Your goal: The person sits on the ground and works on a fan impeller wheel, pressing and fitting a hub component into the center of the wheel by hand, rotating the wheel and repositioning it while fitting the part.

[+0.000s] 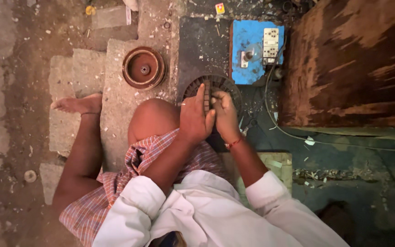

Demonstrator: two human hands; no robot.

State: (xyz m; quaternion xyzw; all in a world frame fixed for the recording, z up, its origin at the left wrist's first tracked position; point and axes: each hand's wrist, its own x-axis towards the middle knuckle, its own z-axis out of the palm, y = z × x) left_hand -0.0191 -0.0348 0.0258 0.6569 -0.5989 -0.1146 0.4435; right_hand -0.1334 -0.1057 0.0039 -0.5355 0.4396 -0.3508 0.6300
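Concrete floor (pixel 120 98), rust-brown pulley (pixel 143 67), blue switchboard (pixel 248 45)

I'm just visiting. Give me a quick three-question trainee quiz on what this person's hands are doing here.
1. True or false: both hands rest on the dark slotted round part.
2. Which lies nearer the bare foot? A) reddish-brown round disc B) blue switch board
3. The red thread band sits on the wrist of the ____ hand.

Key: 1 true, left hand and right hand both touch it. 2 A. 3 right.

Dark slotted disc (pixel 216 84), blue switch board (pixel 252 50), rust-brown round housing (pixel 143 67).
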